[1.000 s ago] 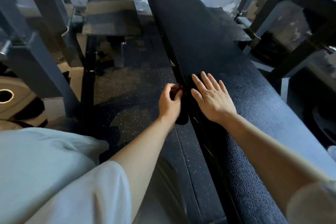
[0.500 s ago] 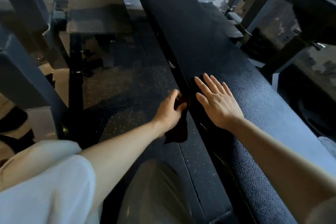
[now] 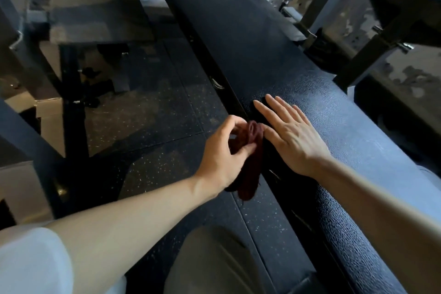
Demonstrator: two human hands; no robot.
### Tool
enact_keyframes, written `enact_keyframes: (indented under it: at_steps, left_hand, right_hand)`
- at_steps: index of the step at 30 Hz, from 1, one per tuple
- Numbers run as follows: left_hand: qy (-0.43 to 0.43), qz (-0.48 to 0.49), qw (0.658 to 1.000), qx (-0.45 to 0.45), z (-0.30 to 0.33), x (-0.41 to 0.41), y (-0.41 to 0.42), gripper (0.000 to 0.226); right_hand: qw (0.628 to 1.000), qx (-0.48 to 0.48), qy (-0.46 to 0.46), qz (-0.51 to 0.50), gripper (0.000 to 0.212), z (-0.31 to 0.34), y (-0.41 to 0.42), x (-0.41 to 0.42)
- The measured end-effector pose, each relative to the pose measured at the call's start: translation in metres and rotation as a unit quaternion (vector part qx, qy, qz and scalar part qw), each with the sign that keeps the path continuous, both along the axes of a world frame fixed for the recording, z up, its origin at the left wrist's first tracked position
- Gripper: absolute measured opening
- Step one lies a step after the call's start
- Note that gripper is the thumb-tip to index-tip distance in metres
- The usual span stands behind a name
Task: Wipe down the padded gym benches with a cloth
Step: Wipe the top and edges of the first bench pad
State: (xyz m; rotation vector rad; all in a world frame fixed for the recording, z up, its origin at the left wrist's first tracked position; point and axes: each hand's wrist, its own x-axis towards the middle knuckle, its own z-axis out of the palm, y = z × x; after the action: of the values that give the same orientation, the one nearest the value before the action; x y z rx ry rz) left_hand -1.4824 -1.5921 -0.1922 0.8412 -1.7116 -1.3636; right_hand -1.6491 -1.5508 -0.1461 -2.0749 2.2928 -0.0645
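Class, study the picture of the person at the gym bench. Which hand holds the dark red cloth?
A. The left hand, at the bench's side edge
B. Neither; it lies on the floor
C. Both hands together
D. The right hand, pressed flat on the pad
A: the left hand has its fingers curled round the cloth beside the bench edge, while the right hand lies flat, fingers straight, on the pad.

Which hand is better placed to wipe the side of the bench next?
The left hand: it already grips the dark red cloth against the bench side edge. The right hand lies flat and empty on top.
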Motion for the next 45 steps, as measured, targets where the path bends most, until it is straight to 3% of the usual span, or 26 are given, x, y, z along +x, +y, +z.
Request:
enact_keyframes:
  at_steps: [5, 11, 13, 16, 18, 23, 27, 31, 34, 38, 43, 45]
  left_hand:
    - [0.021, 0.123, 0.990, 0.066, 0.001, -0.012, -0.029, 0.019]
    - [-0.013, -0.039, 0.998, 0.041, -0.003, 0.000, -0.001, 0.019]
    - [-0.011, 0.012, 0.999, 0.051, 0.001, 0.000, -0.007, 0.019]
    - [-0.002, 0.165, 0.981, 0.106, 0.012, -0.005, -0.026, 0.023]
    - [-0.015, 0.188, 0.977, 0.104, 0.015, -0.009, -0.030, 0.024]
    - [-0.009, 0.119, 0.993, 0.023, 0.012, -0.004, -0.008, 0.011]
    - [-0.061, 0.053, 0.996, -0.033, 0.011, 0.006, -0.004, 0.019]
    - [-0.130, 0.154, 0.979, 0.010, 0.017, 0.010, -0.029, 0.023]
    - [-0.119, 0.174, 0.976, 0.043, 0.021, 0.009, -0.044, 0.025]
    - [-0.113, 0.109, 0.988, 0.013, 0.015, 0.001, -0.025, 0.027]
    - [-0.037, 0.031, 0.999, -0.019, 0.008, 0.003, 0.000, 0.022]
    - [-0.044, 0.066, 0.997, -0.021, 0.009, 0.004, -0.008, 0.018]
  right_hand:
    - [1.000, -0.007, -0.011, -0.002, 0.069, 0.000, -0.001, 0.000]
    - [1.000, -0.005, -0.013, -0.003, 0.069, -0.001, 0.000, -0.003]
    - [1.000, -0.005, -0.013, -0.005, 0.070, -0.001, 0.000, -0.002]
    - [1.000, -0.008, -0.015, -0.006, 0.069, -0.001, 0.000, -0.001]
    - [1.000, -0.008, -0.017, -0.007, 0.069, 0.000, -0.001, -0.001]
    - [1.000, -0.009, -0.011, -0.008, 0.070, 0.000, 0.000, -0.001]
    - [1.000, -0.006, -0.010, -0.007, 0.070, 0.001, 0.000, -0.002]
    - [1.000, -0.007, -0.014, -0.010, 0.070, 0.001, 0.000, 0.000]
    - [1.000, -0.010, -0.017, -0.010, 0.070, 0.001, 0.001, 0.000]
    - [1.000, -0.009, -0.017, -0.008, 0.070, 0.001, 0.000, -0.001]
    - [1.000, -0.010, -0.018, -0.003, 0.070, 0.000, 0.000, -0.001]
    - [1.000, -0.011, -0.016, -0.004, 0.070, 0.000, 0.000, 0.000]
